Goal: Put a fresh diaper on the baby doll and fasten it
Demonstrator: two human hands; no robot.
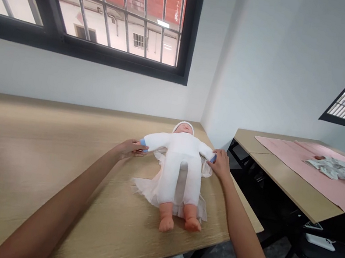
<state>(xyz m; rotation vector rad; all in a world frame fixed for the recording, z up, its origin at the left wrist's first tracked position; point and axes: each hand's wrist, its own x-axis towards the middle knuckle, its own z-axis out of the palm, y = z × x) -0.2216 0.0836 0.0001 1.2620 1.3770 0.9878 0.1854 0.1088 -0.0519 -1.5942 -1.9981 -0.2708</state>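
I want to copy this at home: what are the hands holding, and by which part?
The doll, by the ends of both its arms: the left hand pinches one blue cuff, the right hand the other.

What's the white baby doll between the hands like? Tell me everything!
The padded white baby doll has smooth, plastic-looking orange-pink feet, a white cap or headband, and blue at both arm ends. It lies face up, arms spread, legs straight, feet toward the person, on thin whitish cloth over a pale wood-look tabletop. The left hand and right hand hold those ends.
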